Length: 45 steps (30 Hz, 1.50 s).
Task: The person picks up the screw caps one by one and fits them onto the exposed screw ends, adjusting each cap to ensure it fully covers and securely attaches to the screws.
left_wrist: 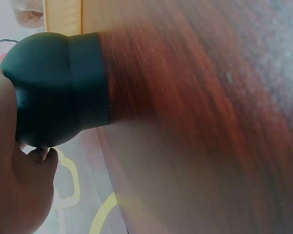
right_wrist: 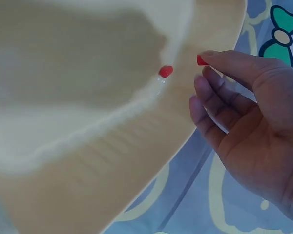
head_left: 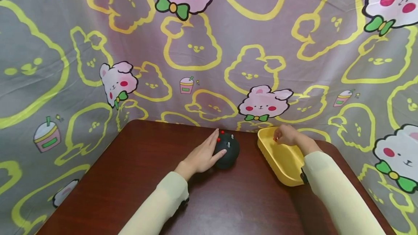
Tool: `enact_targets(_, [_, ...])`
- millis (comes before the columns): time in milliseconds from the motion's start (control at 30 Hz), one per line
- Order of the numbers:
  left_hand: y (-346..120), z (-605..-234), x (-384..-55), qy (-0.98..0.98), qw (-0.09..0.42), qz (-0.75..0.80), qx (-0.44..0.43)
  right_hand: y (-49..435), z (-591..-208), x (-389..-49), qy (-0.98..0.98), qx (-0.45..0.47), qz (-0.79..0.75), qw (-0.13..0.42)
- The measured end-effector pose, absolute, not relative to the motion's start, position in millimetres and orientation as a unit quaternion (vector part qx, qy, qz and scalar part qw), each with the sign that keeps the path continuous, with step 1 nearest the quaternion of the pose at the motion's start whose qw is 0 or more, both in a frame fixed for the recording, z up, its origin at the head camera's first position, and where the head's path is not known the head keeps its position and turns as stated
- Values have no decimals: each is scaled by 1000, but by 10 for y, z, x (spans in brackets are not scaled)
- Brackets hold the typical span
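Small bright-red piece (right_wrist: 201, 61): pinched at the fingertips of the right hand (right_wrist: 261, 112), over the far end of the tray.
Matte black round-bodied object on short base (head_left: 229, 158): upright, left of the right hand; two red pegs (head_left: 222, 132) and two whitish pegs (head_left: 228, 144) on top.
Left hand (head_left: 202, 155): nearer the black object, fingers straight, resting against its left side.
Yellow oblong open tray (head_left: 273, 166): long axis running away from the person; second red piece (right_wrist: 166, 71) inside.
Red-brown glossy table (head_left: 130, 177): beneath both.
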<state>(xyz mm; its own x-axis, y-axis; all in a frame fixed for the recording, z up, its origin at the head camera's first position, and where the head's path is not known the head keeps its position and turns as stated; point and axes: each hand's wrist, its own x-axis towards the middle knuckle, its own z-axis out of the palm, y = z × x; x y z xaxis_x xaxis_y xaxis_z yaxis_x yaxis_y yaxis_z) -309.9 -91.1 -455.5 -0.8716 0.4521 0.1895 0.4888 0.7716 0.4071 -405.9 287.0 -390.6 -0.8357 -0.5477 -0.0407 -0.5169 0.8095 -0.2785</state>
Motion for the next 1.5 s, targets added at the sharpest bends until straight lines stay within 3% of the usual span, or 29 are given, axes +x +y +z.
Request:
enact_targets(233, [-910, -4551, -3085, -940, 38, -229, -250, 2929, -3910, -4018, 935, -317, -159, 20])
enact_targets(567, [-918, -4564, -3108, -940, 42, -229, -249, 2860, -3848, -3966, 939, -301, -163, 29])
enact_targets(1500, [-916, -4571, -3120, -938, 40, -236, -250, 2347, -3678, -3705, 917, -331, -217, -42])
